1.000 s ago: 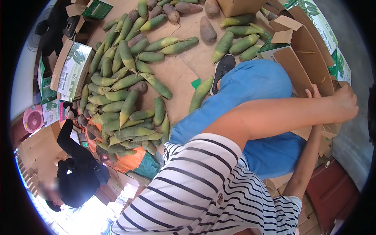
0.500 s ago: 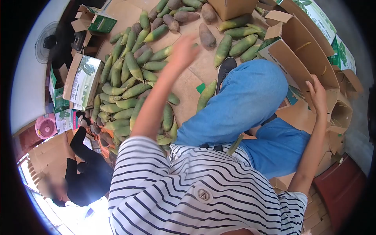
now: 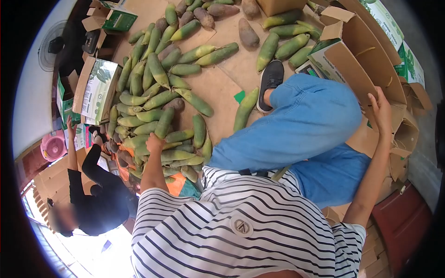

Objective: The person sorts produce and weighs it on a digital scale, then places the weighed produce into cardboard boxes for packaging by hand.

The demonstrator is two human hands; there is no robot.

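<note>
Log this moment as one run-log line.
left hand: grasping a green shoot in the pile | right hand: resting on open cardboard box flap | person seated on floor | co-worker nearby

Lighting: bright, even daylight; soft, faint shadows under the green shoots (image 3: 153, 99) on the floor (image 3: 218, 88). Glare: blown-out white patch at lower left. Distortion: strong fisheye curve, black corners. Focus: centre sharp; the person in black (image 3: 99, 204) slightly soft near the edge.

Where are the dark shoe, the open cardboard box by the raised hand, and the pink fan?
dark shoe (image 3: 270, 79), head view, on its upper.
open cardboard box (image 3: 359, 62), head view, inner wall.
pink fan (image 3: 52, 147), head view, its round front.
</note>
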